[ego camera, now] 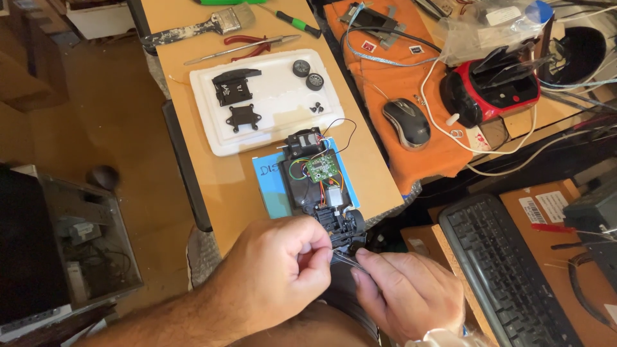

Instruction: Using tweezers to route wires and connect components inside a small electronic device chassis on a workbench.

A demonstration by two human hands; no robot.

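A small toy car chassis (pixel 321 186) with a green circuit board (pixel 321 167) and coloured wires lies on a blue card (pixel 270 186) at the near edge of a wooden table (pixel 193 58). My left hand (pixel 279 263) is closed in a pinch right at the chassis's near end, by a black wheel (pixel 357 220). My right hand (pixel 408 292) pinches thin metal tweezers (pixel 347 260) whose tips point toward my left fingers. What sits between the fingertips is too small to make out.
A white foam tray (pixel 283 128) behind the chassis holds black plastic parts and two small wheels (pixel 308 74). Beyond it lie a paintbrush (pixel 205 26), pliers and a screwdriver (pixel 295 22). To the right are a mouse (pixel 407 122) on orange cloth, a red device (pixel 491 93), cables and a keyboard (pixel 508 270).
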